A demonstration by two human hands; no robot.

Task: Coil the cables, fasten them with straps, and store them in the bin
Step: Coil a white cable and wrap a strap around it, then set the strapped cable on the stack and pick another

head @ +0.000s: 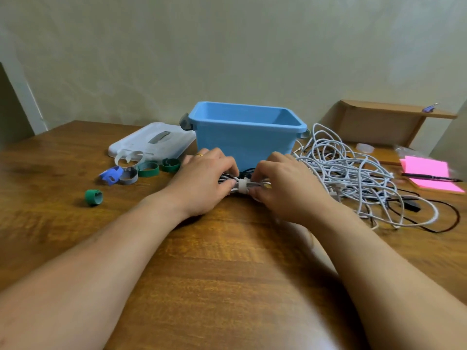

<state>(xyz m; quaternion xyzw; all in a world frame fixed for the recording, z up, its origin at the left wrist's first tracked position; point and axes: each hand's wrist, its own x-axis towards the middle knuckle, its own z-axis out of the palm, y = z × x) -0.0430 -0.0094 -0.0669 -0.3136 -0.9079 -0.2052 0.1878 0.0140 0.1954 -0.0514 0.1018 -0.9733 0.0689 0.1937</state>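
A white lid (151, 141) lies flat on the wooden bench (227, 261), far left. At the far right an open cardboard box (374, 127) stands against the wall (227, 46), and nearer, a black pen (429, 177) lies across pink notepads (424, 166).

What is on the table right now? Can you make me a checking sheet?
Surface: brown wooden table.
Job's things: blue bin open, its lid lying flat to its left; loose straps left of the hands; a white strap round a bundle.
Clutter: pink notes with a pen on them, and a cardboard box, far right.
Grippers: left hand and right hand grip the bundle on either side of the white strap.
Cables: tangled white pile right of the bin, black cable mixed in.
Surroundings: plain wall behind.
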